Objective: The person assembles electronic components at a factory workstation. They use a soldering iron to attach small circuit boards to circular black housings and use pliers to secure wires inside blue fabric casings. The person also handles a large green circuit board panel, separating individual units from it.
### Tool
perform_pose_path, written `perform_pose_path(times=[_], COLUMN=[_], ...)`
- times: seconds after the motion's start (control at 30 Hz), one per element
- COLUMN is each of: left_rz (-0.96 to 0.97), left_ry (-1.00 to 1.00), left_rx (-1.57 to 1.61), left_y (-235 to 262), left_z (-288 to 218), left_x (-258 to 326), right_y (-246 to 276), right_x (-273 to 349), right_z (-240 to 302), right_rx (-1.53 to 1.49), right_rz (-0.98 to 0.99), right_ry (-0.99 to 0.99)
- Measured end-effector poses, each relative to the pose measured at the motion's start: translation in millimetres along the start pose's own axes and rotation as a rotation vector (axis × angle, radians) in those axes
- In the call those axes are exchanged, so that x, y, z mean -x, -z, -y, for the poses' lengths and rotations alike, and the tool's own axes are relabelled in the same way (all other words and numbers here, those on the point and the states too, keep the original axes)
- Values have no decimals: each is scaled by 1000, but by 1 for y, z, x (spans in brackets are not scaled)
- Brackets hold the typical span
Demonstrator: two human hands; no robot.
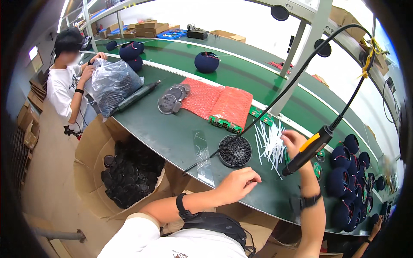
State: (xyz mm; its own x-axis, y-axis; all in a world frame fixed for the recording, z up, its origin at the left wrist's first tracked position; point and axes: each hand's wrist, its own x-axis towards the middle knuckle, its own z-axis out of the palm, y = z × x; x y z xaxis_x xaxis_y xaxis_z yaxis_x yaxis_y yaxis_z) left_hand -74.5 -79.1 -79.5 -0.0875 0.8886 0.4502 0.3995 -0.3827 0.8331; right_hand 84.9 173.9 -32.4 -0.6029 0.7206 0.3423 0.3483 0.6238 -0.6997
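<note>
My left hand [239,185] is over the near edge of the green table [172,137], its fingers curled together; whatever may be in them is hidden. Just beyond it sits a round black dish [235,151] of small black pieces, perhaps screws. My right hand [295,144] is at the right side of a loose pile of thin white strips [271,142], fingers bent and tips close together. I cannot make out what they hold. In front of my right forearm hangs a black and orange electric screwdriver [310,150] on a cable.
Red bubble wrap [215,98] with green circuit boards [226,124] lies beyond the dish, beside dark round parts [172,99]. Dark blue balls [340,182] crowd the right. A carton [92,172] of black discs stands left. A co-worker [64,86] handles a plastic bag [112,84].
</note>
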Motion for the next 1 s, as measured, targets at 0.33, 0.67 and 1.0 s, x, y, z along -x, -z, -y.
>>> perform_pose_path(times=[0.33,0.67,1.0], left_rz=[-87,-408,-477], left_ry=[32,17,188], left_rx=[25,-461,-347], left_y=[9,49,43], left_z=[12,14,49], left_x=[-1,-120,-154], right_y=[-71,-49,-55], right_x=[-102,-72,-61], right_z=[-34,-1,9], right_rx=[589,-378,-193], right_rz=[-81,134,-25], right_ry=[215,-53,45])
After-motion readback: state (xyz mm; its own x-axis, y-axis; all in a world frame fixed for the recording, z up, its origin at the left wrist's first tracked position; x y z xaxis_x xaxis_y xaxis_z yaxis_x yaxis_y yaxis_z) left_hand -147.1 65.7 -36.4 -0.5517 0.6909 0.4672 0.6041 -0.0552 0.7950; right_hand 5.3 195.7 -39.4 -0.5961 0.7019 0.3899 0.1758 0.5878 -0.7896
